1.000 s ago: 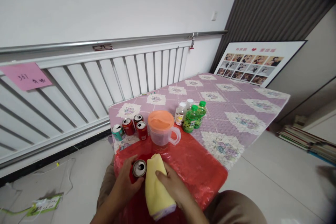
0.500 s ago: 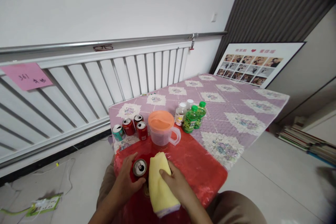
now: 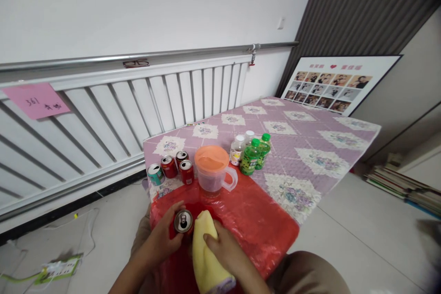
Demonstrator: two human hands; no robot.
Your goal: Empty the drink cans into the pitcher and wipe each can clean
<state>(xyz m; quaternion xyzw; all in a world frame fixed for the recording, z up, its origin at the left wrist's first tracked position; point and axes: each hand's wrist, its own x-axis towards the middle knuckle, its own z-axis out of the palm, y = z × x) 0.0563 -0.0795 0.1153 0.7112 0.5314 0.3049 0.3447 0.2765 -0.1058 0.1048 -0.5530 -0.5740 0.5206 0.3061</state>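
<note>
My left hand point(image 3: 161, 239) is wrapped round an opened red drink can point(image 3: 183, 221) standing on the red plastic sheet point(image 3: 255, 225) at the near end of the table. My right hand point(image 3: 225, 252) grips a folded yellow cloth point(image 3: 206, 262) and presses it against the can's right side. The cloth hangs down toward me past the table edge.
Behind the can stand a clear jug with an orange lid point(image 3: 212, 168), several more cans point(image 3: 172, 167) to its left, and small bottles, two of them green point(image 3: 255, 152), to its right. The purple quilted table cover point(image 3: 310, 138) stretches away. A white radiator point(image 3: 103, 110) lines the wall.
The yellow cloth has slid down and closer to the can's side with my right hand. My left hand keeps hold of the can.
</note>
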